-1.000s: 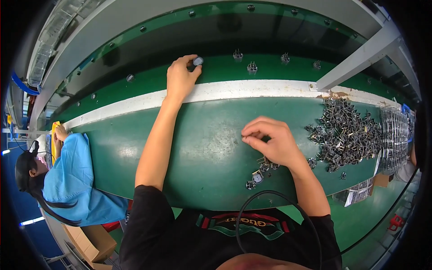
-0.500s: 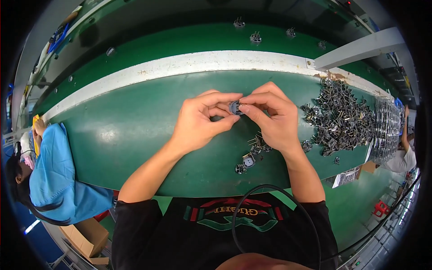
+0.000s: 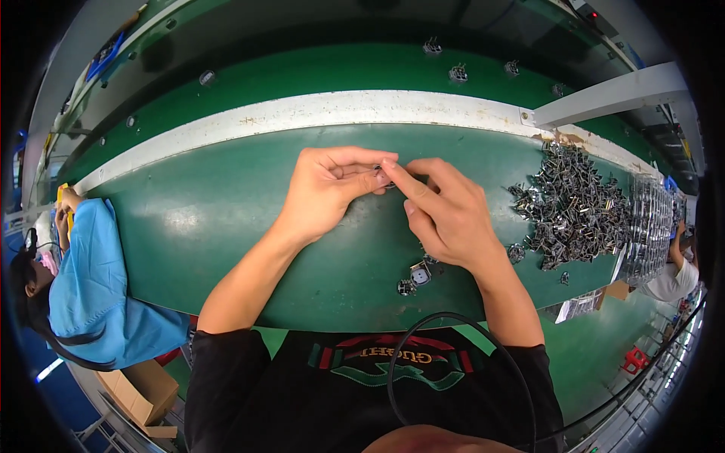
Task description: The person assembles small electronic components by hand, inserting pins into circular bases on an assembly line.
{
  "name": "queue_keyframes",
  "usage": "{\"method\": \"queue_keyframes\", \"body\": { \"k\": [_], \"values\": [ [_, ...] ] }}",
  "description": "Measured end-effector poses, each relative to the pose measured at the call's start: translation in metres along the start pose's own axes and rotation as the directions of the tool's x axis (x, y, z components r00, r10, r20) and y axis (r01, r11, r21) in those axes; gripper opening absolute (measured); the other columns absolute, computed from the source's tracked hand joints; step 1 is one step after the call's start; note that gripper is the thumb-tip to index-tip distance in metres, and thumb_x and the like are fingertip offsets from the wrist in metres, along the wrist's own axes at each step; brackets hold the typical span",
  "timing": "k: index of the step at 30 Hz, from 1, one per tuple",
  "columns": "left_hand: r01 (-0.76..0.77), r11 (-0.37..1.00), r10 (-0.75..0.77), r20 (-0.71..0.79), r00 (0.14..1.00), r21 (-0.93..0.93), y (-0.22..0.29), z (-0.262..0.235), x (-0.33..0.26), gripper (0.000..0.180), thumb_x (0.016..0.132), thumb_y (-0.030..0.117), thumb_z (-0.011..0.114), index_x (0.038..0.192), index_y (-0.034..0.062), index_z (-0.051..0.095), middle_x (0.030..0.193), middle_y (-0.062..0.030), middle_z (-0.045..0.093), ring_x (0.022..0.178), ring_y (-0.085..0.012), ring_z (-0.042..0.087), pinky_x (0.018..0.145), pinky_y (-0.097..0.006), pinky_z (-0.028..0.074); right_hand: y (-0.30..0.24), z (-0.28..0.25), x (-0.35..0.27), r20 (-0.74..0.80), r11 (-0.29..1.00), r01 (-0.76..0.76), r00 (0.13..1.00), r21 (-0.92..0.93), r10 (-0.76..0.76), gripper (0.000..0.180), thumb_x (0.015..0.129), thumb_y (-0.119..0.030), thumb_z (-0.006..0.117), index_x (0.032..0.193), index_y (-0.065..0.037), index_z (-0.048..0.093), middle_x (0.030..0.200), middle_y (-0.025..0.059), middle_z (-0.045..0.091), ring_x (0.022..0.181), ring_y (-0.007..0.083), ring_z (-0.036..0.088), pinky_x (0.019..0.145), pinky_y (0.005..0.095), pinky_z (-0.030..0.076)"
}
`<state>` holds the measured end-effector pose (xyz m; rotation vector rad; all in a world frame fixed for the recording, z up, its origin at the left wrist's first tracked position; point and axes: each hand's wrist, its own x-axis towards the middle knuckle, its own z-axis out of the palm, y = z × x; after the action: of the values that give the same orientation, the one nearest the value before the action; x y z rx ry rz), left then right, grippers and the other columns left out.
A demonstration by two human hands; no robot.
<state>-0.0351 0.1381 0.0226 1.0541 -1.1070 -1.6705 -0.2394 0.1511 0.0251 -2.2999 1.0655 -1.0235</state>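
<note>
Nearest my view: a black cable (image 3: 390,370) loops over the dark shirt front. Beyond it, on the near edge of the green counter (image 3: 211,234), a grey socket housing (image 3: 421,274) lies just beside a small pronged insert (image 3: 406,288).

Farther in, above the counter's middle, my left hand (image 3: 321,192) pinches a small dark part (image 3: 379,167) between thumb and fingers. Most of it is hidden; I can't make out its shape or orientation. My right hand (image 3: 453,208) sets its index fingertip against it, thumb held away, gripping nothing that I can see.

Handling, my judgement: light, stiff, perhaps slick. Any thin metal would bend easily, so I'd hold it by its solid sides, with light pressure.

To the right, a heap of pronged inserts (image 3: 578,204) sits against stacked clear trays (image 3: 651,226). Far side: a white rail (image 3: 325,111), then a green belt (image 3: 332,72) carrying spaced components (image 3: 458,73).
</note>
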Motion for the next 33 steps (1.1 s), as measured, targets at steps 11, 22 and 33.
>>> {"method": "queue_keyframes", "body": {
  "k": [11, 22, 33],
  "values": [
    [-0.076, 0.601, 0.412, -0.227, 0.882, 0.796, 0.019, -0.058, 0.093, 0.019, 0.082, 0.009, 0.072, 0.099, 0.003, 0.076, 0.088, -0.012, 0.066, 0.08, -0.021, 0.067, 0.074, -0.03, 0.052, 0.015, -0.069, -0.005, 0.481, 0.975, -0.195, 0.849, -0.103, 0.22, 0.046, 0.067, -0.016, 0.082, 0.111, -0.009, 0.072, 0.09, 0.0073, 0.063, 0.083, 0.0283, 0.061, 0.076, 0.0388, 0.049],
    [0.045, 0.289, 0.584, -0.213, 0.783, 0.956, 0.074, -0.203, 0.184, 0.032, 0.086, 0.026, 0.066, 0.109, 0.0042, 0.073, 0.107, -0.0186, 0.072, 0.107, -0.033, 0.067, 0.095, -0.038, 0.049, 0.014, -0.07, -0.011, 0.666, 0.975, -0.221, 0.723, -0.029, 0.184, 0.029, 0.071, -0.017, 0.075, 0.101, -0.02, 0.077, 0.088, 0.0018, 0.06, 0.088, 0.0234, 0.059, 0.082, 0.0344, 0.049],
    [0.01, -0.316, 0.695, 0.225, 0.683, 0.949, 0.06, -0.342, 0.404, 0.041, 0.094, 0.031, 0.05, 0.123, 0.0053, 0.064, 0.125, -0.0223, 0.063, 0.12, -0.04, 0.056, 0.104, -0.047, 0.043, 0.043, -0.063, -0.006, 0.372, 0.919, -0.281, 0.913, 0.277, 0.168, 0.012, 0.074, 0.0, 0.07, 0.081, -0.004, 0.061, 0.098, 0.0045, 0.066, 0.075, 0.022, 0.065, 0.062, 0.0318, 0.053]
  ]
}}
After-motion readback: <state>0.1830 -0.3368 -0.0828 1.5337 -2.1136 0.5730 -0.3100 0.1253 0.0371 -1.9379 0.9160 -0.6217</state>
